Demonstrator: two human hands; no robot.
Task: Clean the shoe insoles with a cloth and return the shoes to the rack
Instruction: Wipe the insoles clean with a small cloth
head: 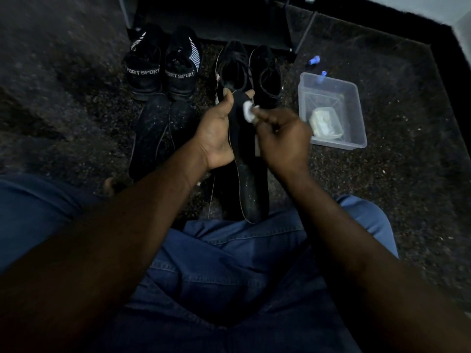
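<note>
Black shoes (144,72): four | left hand (216,138) grips one insole (244,159) | right hand (283,138) pinches one white cloth (248,112)

The dark speckled floor (395,174) bears a pair of black sport shoes (163,72) beside a pair of black lace-up shoes (266,77), both at the foot of the rack (216,24). Two insoles (150,133) lie flat at the sport shoes' heels. To the right stands a clear tub (339,145), with a small blue piece (314,59) on the floor near it.

Clear smooth plastic tub (356,115) on rough speckled dark carpet (397,174).
</note>
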